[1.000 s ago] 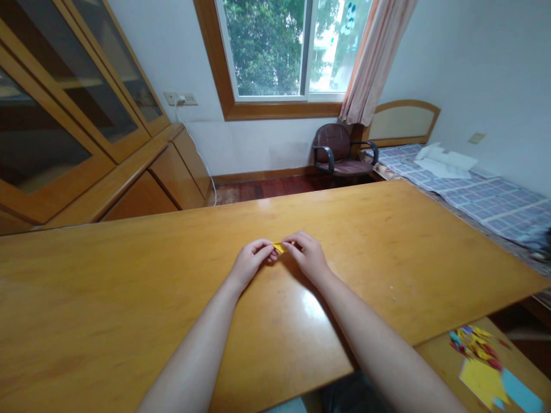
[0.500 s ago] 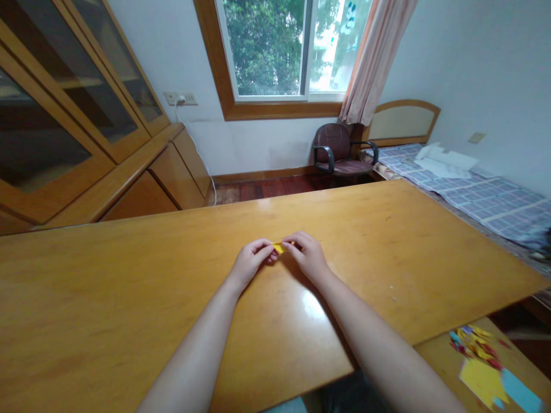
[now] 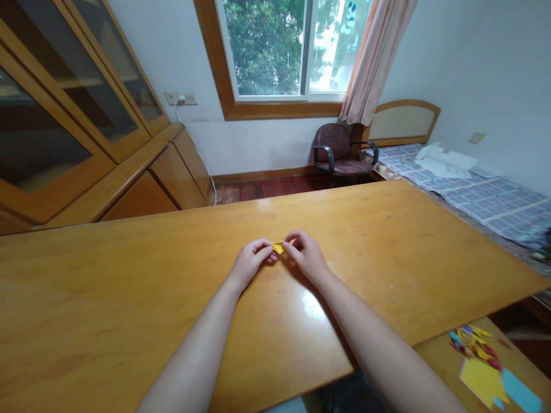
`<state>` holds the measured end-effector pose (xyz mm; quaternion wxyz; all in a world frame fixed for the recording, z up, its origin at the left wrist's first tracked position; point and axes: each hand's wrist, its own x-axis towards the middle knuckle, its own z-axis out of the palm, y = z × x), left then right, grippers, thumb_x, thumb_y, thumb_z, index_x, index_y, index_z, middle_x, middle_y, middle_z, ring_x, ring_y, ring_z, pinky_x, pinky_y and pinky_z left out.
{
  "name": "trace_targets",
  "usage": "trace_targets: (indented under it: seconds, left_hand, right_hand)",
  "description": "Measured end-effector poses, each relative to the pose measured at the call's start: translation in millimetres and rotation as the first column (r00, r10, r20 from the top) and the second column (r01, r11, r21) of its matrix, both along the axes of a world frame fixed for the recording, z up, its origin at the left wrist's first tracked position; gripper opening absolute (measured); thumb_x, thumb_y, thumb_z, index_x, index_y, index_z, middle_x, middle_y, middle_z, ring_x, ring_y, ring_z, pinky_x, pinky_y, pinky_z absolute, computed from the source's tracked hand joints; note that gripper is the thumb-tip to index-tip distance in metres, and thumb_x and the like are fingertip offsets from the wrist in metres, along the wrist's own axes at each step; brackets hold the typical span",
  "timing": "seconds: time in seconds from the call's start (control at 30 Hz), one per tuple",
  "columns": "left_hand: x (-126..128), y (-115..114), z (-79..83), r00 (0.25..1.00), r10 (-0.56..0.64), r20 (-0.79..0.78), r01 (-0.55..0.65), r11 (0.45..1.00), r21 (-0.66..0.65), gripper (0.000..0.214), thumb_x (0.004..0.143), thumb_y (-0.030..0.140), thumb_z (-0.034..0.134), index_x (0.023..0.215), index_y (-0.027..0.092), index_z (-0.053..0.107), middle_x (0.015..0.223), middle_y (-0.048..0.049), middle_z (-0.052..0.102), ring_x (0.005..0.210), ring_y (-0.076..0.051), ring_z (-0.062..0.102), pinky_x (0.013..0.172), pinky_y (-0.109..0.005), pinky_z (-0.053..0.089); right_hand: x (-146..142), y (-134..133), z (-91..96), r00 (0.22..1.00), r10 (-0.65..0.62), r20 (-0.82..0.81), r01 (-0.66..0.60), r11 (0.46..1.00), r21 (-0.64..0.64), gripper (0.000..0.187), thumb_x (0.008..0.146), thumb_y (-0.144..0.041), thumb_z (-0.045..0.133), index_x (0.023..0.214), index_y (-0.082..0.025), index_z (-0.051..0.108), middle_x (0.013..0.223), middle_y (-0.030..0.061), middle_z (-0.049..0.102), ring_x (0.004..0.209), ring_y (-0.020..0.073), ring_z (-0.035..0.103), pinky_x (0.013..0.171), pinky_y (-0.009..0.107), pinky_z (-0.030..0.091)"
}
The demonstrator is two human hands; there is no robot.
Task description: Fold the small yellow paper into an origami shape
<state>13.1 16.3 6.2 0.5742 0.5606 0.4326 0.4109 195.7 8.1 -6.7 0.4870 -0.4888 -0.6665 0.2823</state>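
Observation:
Between my two hands is a small piece of folded yellow paper (image 3: 278, 247), just above the wooden table (image 3: 142, 298). My left hand (image 3: 253, 259) pinches its left end with thumb and fingers. The right end sits in the closed fingertips of my right hand (image 3: 306, 252). Fingers cover both ends, so only the middle of the paper shows, with a crease and an angled lower edge.
At the lower right, a lower surface (image 3: 434, 350) bears a pile of small colourful folded papers (image 3: 476, 344), yellow sheets (image 3: 482, 381) and light blue paper (image 3: 520, 390). A brown armchair (image 3: 338, 149) and a bed (image 3: 482, 189) stand beyond the table; a glass-door cabinet (image 3: 124, 115) is at left.
The fingers of my right hand have shifted slightly on the yellow paper, and its visible part now looks more pointed at the bottom. My left hand stays in place.

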Motion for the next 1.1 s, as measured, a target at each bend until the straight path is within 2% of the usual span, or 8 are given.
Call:
trace_targets:
  seconds: [0.1, 0.33, 0.67, 0.93, 1.1]
  left_hand:
    - [0, 0, -0.3, 1.0, 0.015, 0.007, -0.015, 1.0, -0.013, 0.021, 0.074, 0.033, 0.067, 0.078, 0.013, 0.068, 0.067, -0.0041, 0.069, 0.062, -0.014, 0.062, 0.062, -0.024, 0.048]
    - [1, 0, -0.2, 1.0, 0.025, -0.002, -0.025, 1.0, -0.016, 0.022, 0.073, 0.034, 0.068, 0.078, 0.012, 0.068, 0.068, -0.0053, 0.07, 0.063, -0.015, 0.063, 0.063, -0.025, 0.049]
    - [2, 1, -5.7, 0.996, 0.022, -0.081, -0.018, 0.999, 0.049, 0.019, 0.076, 0.032, 0.066, 0.078, 0.014, 0.069, 0.069, -0.0022, 0.067, 0.065, -0.014, 0.061, 0.065, -0.024, 0.05]
    - [1, 2, -13.3, 0.99, 0.026, -0.137, -0.013, 0.995, 0.097, 0.021, 0.078, 0.035, 0.064, 0.082, 0.015, 0.07, 0.072, -0.0026, 0.068, 0.068, -0.015, 0.062, 0.068, -0.024, 0.051]
    - [2, 2, -13.3, 0.99, 0.036, -0.135, -0.021, 0.994, 0.106, 0.021, 0.078, 0.035, 0.065, 0.083, 0.015, 0.07, 0.073, -0.003, 0.068, 0.069, -0.016, 0.063, 0.068, -0.025, 0.052]
  right_hand:
    - [-1, 0, -0.3, 0.999, 0.007, 0.037, -0.008, 1.0, 0.027, 0.007, 0.085, -0.026, 0.061, 0.086, -0.02, 0.061, 0.075, -0.0014, 0.06, 0.064, 0.0124, 0.054, 0.064, 0.025, 0.044]
    - [-2, -1, 6.2, 0.996, 0.079, 0.036, -0.083, 0.987, 0.137, 0.005, 0.085, -0.019, 0.06, 0.083, -0.019, 0.065, 0.085, 0.0032, 0.061, 0.074, 0.014, 0.057, 0.065, 0.025, 0.048]
    - [-3, -2, 3.6, 0.996, 0.072, 0.049, -0.076, 0.992, 0.105, 0.009, 0.083, -0.027, 0.068, 0.088, -0.019, 0.067, 0.092, 0.0047, 0.064, 0.071, 0.013, 0.061, 0.062, 0.024, 0.052]
    - [-4, -3, 1.9, 0.989, 0.018, 0.147, -0.038, 0.99, 0.135, 0.009, 0.085, -0.023, 0.063, 0.088, -0.022, 0.071, 0.102, 0.0067, 0.07, 0.091, 0.0172, 0.067, 0.076, 0.027, 0.057]
    - [-4, -3, -1.3, 0.981, -0.008, 0.196, -0.019, 0.991, 0.135, 0.011, 0.086, -0.024, 0.061, 0.087, -0.023, 0.072, 0.113, 0.0061, 0.07, 0.084, 0.0158, 0.069, 0.073, 0.027, 0.057]
